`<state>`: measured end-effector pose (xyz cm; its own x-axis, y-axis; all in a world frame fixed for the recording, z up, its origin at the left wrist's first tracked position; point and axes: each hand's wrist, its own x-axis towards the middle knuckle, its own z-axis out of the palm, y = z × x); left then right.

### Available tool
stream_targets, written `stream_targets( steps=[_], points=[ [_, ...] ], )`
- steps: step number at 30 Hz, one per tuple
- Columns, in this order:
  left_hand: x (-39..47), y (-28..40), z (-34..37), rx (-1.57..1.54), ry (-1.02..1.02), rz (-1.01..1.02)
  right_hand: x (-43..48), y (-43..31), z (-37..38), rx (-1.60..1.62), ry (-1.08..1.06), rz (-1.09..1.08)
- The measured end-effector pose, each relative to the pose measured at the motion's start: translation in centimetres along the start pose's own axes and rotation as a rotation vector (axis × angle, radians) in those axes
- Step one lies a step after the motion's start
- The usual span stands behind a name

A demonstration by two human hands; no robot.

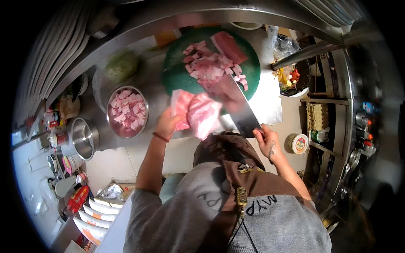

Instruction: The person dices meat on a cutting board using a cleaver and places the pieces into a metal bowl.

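Note:
My left hand (167,122) grips the left end of a large slab of raw pork (204,115), whose free side hangs folded at the counter's front edge. In my right hand (267,140) is the handle of a broad cleaver (235,104); its blade points up and left, over the front of a round green cutting board (174,72). On the board lie a heap of cut pork cubes (213,68) and, behind it to the right, an uncut pork strip (228,47). A steel bowl of pork pieces (128,110) stands left of my left hand.
An empty steel bowl (84,138) stands at the counter's left part. A green melon-like thing (121,66), blurred, lies behind the filled bowl. A steel shelf edge (190,17) crosses above the board, and its post (303,55) slants at the right, near a waste bin (292,91).

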<state>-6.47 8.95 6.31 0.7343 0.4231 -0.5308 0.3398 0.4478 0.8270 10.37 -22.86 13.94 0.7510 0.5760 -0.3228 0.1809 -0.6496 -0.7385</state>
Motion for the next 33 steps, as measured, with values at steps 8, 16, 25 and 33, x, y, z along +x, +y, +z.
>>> stream_targets(
  steps=[8, 16, 25, 33],
  points=[
    [0.2, 0.1, 1.5, 0.142, 0.838, 0.204, 1.5, -7.3, -1.8, -0.033, -0.130, -0.188],
    [0.0, 6.2, 1.4, 0.067, 0.613, 0.044, 4.6, -4.0, 2.5, -0.298, -0.112, -0.253],
    [-1.4, 1.1, 0.1, -0.421, 0.422, 0.350, 7.5, -0.6, 3.9, -0.252, -0.154, -0.112],
    [-1.5, 0.7, 1.6, -0.382, 0.522, 0.350, 5.3, -5.5, 1.5, -0.298, -0.111, -0.313]
  ],
)
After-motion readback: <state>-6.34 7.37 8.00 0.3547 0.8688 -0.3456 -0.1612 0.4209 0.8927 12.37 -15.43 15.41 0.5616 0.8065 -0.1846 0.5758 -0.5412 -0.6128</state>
